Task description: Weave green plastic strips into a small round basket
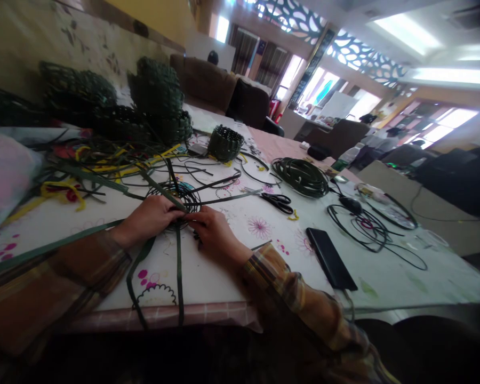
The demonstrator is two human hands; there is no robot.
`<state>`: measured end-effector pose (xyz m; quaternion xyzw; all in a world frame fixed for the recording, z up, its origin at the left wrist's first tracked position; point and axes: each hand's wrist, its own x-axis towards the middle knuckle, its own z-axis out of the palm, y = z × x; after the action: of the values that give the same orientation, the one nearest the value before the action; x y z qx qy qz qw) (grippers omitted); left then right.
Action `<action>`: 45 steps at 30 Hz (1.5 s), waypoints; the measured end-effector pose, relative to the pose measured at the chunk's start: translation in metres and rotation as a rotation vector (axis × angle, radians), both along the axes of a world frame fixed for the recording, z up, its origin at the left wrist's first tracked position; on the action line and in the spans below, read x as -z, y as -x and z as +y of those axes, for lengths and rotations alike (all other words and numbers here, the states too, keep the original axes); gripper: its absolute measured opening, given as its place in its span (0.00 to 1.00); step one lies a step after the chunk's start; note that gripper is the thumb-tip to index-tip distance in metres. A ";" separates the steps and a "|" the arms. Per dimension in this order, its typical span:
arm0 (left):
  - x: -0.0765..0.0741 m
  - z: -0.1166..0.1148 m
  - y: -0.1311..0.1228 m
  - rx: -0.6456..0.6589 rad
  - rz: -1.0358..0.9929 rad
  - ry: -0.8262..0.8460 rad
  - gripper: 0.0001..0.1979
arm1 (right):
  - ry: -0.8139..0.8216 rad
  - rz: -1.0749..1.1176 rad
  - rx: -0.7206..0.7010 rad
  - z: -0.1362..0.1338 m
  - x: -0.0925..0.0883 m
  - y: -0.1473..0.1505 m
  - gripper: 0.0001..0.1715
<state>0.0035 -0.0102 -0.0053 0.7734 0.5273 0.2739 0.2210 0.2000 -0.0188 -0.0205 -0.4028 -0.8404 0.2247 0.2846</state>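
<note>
At the far left of the tabletop, a pale pink plastic bag is partly cut off by the view's edge. Next to it, yellow strips are tangled with green ones, and behind these, large dark green woven baskets are grouped near the wall. The left hand is laid over the near left part of a round woven base, its fingers closed in a pinch on a diagonal green strip. The base is set flat near the tabletop's front edge, with loose strips spread outward from it; two are hung over that edge. From the right, the base is met by the right hand, its fingers bent and brought against the left fingertips; whether anything is gripped there cannot be told, as the thumb is hidden. Beyond the right hand, a small round basket is stood upright. Farther right, black-handled scissors are laid flat, with a coil of green strapping just behind. A black smartphone is placed nearer the front, and a looped dark cable is seen beyond it.
</note>
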 end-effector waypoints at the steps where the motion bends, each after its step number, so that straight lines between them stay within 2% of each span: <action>1: 0.000 0.000 0.000 0.007 0.008 0.004 0.11 | -0.003 -0.004 -0.003 0.000 0.000 0.000 0.11; 10: 0.009 0.006 0.003 0.031 0.102 0.014 0.15 | -0.025 -0.037 0.000 0.002 0.004 0.001 0.12; 13: 0.011 0.007 0.002 0.019 0.137 -0.042 0.15 | -0.037 -0.043 -0.008 0.002 0.004 0.001 0.12; 21: 0.001 0.004 -0.011 -0.078 0.223 -0.061 0.13 | -0.055 -0.169 -0.065 0.001 0.002 -0.002 0.14; 24: -0.001 0.001 -0.013 -0.145 0.145 -0.017 0.12 | -0.098 -0.229 -0.090 0.001 0.001 -0.003 0.13; 31: -0.001 -0.011 -0.012 -0.213 -0.256 0.000 0.10 | -0.095 -0.252 -0.038 -0.002 0.001 -0.002 0.13; 34: -0.001 -0.011 -0.014 -0.281 -0.408 -0.003 0.09 | -0.095 -0.260 -0.010 -0.004 0.002 -0.001 0.14; 38: -0.002 -0.008 -0.015 -0.285 -0.590 0.008 0.06 | -0.109 -0.269 -0.008 -0.004 0.003 0.001 0.13; 40: -0.004 -0.007 -0.015 -0.280 -0.588 0.013 0.06 | -0.109 -0.266 0.000 -0.003 0.005 0.002 0.13; 43: -0.008 -0.007 -0.014 -0.239 -0.421 0.017 0.10 | -0.106 -0.264 0.035 -0.003 0.008 0.002 0.15; 45: -0.011 -0.011 -0.014 -0.174 -0.331 -0.052 0.13 | -0.123 -0.286 0.055 -0.004 0.009 0.002 0.18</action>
<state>0.0173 -0.0212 0.0062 0.6747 0.5412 0.4292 0.2602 0.1981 -0.0224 -0.0296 -0.4354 -0.8732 0.1052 0.1919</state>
